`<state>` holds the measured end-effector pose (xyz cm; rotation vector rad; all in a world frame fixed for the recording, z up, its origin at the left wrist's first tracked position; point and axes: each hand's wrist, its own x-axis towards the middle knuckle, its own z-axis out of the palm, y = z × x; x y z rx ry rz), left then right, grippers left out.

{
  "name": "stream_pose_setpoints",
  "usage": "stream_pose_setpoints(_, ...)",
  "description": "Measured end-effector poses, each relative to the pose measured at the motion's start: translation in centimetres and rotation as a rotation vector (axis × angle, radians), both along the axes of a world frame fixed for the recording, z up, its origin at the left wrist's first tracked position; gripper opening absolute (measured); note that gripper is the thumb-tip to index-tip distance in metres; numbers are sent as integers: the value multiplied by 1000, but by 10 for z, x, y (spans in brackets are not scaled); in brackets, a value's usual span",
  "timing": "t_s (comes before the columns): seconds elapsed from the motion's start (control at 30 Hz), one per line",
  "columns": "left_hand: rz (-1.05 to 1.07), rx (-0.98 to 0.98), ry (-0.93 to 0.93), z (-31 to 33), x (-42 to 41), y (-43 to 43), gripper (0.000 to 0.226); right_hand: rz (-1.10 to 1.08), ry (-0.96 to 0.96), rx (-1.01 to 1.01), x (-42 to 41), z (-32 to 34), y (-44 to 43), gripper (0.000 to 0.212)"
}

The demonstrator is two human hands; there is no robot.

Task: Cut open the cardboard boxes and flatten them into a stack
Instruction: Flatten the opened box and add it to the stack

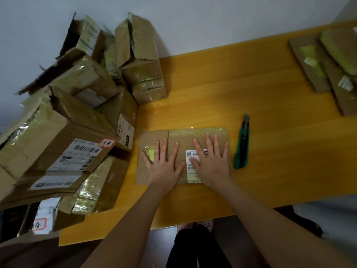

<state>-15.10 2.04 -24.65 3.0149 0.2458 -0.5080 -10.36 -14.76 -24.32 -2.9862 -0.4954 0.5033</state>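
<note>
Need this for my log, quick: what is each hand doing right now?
Left hand: open, fingers spread, pressing flat on the flattened brown cardboard box.
Right hand: open, pressing the same box, over its white printed label.

Flattened brown cardboard box [182, 140]: matt fibrous board; glossy clear tape [201, 132]; white paper label [190, 154], smooth.
Yellow wood-grain worktop [251, 84]: smooth, low sheen.
Green-and-black utility knife [242, 144]: plastic casing.
Brown cardboard boxes [77, 122], left edge: matt, with crinkled shiny tape.
</note>
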Motion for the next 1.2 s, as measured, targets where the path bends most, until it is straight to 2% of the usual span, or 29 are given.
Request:
stream_pose_setpoints(0.4,-20,-37,-19,-5,-1,2,74,-7,-42,-31,-2,-11,0,67)
stream_pose_setpoints(0.57,-15,-110,27,15,5,9,80,36,98,12,7,5,-6,77)
stream_pose_setpoints(0.63,149,-152,-49,32,4,16,79,-80,85,133,8,20,-13,79)
stream_pose_setpoints(0.7,349,-206,-74,46,2,23,77,-336,8,260,5,34,-20,73)
stream_pose_setpoints(0.73,434,-257,-47,51,0,26,77,-443,11,301,3,39,-22,72)
stream_pose_setpoints(0.8,560,-359,40,58,1,30,77,-525,96,323,-5,47,-20,76)
stream_pose_setpoints(0.93,696,-484,82,65,9,34,80,-635,194,406,-8,50,-14,87)
stream_pose_setpoints(1.1,751,-430,-19,84,16,25,79,-702,92,447,-2,65,-17,84)
stream_pose_setpoints(1.2,802,-555,-88,106,32,14,73,-819,80,592,8,85,-24,90)
